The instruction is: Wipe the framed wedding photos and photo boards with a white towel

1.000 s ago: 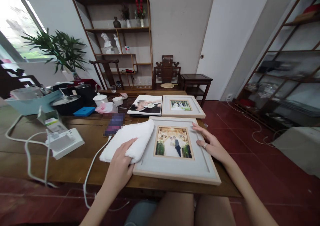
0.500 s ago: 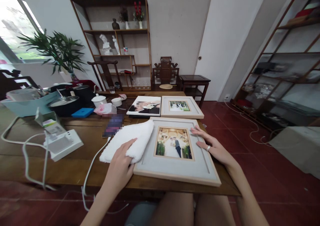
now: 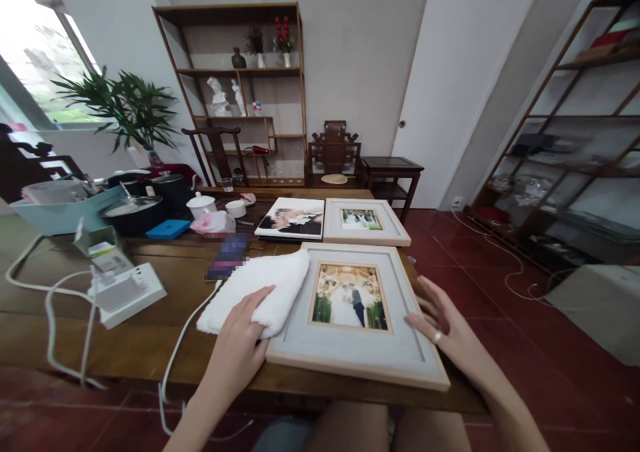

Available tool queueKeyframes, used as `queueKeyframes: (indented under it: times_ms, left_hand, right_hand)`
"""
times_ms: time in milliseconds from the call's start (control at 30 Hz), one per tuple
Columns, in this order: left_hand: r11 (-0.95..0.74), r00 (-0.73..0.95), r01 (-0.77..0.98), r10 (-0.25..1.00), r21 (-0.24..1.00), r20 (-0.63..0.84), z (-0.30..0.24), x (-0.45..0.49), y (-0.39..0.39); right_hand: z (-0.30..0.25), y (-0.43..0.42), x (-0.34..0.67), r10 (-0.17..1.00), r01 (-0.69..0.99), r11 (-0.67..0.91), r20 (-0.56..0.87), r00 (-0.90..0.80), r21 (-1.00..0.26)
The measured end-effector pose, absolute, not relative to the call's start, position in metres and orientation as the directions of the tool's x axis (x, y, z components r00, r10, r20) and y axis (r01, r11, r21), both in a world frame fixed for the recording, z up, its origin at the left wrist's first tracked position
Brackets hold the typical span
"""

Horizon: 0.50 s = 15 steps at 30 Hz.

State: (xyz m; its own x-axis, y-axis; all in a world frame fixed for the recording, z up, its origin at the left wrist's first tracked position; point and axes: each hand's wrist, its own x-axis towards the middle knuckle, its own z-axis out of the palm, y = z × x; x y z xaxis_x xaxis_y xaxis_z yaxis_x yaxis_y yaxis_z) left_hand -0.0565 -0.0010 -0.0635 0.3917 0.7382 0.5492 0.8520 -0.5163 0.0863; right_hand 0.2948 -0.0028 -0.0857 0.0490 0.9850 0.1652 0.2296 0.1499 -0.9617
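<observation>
A pale wood picture frame point(image 3: 345, 365) lies face up near the table's front edge, a couple's photo inside a wide light mount. Against its left side is a folded white towel point(image 3: 280, 272), overlapping the border. My left hand point(image 3: 240, 329) grips the towel, index finger stretched across it and thumb close to the frame's lower left corner. At the right side, my right hand point(image 3: 445, 319), with a ring on it, holds the frame's edge. Its thumb presses on the face while the other fingers go over the outer side, partly hidden.
Behind are a second frame point(image 3: 367, 222) and a photo panel point(image 3: 290, 219). A phone point(image 3: 227, 255) with a white cable, an open white box point(image 3: 130, 292), a blue case point(image 3: 167, 229), pots point(image 3: 133, 212) and a white teapot point(image 3: 201, 205) stand left on the wooden table point(image 3: 140, 352).
My right hand has slid outward and down from the frame's face to its right edge, its fingers now over the side. My left hand stays on the towel. The view has tilted slightly upward.
</observation>
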Motion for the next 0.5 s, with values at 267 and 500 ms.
queueKeyframes:
  times_ms: [267, 500]
  left_hand:
    - [-0.528, 0.403, 0.845, 0.730, 0.082, 0.552, -0.066, -0.058, 0.002]
    - [-0.546, 0.405, 0.831, 0.726, 0.108, 0.556, -0.064, -0.057, 0.000]
  right_hand:
    - [-0.086, -0.039, 0.276, 0.972, 0.182, -0.081, -0.037, 0.230, -0.980]
    - [-0.075, -0.042, 0.268, 0.964, -0.097, -0.184, -0.199, 0.179, -0.978]
